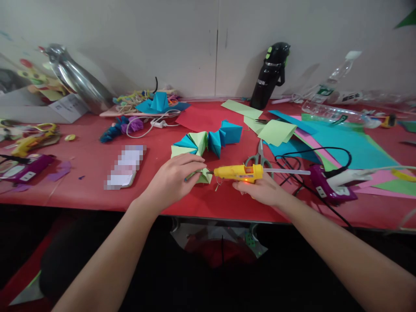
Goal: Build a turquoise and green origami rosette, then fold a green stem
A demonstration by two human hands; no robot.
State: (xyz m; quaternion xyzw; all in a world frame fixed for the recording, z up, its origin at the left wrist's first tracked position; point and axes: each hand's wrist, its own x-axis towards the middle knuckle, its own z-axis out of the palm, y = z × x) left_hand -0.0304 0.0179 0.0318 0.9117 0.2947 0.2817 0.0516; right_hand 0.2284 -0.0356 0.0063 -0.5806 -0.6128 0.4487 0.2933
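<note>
My feed shows me a yellow glue gun (238,173), folded paper (199,141) in blue and pale green, and a red bench (195,205).

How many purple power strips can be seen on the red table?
2. One purple power strip lies near the picture's left edge; the other power strip lies to the right of the yellow glue gun. More may be hidden under papers.
</note>
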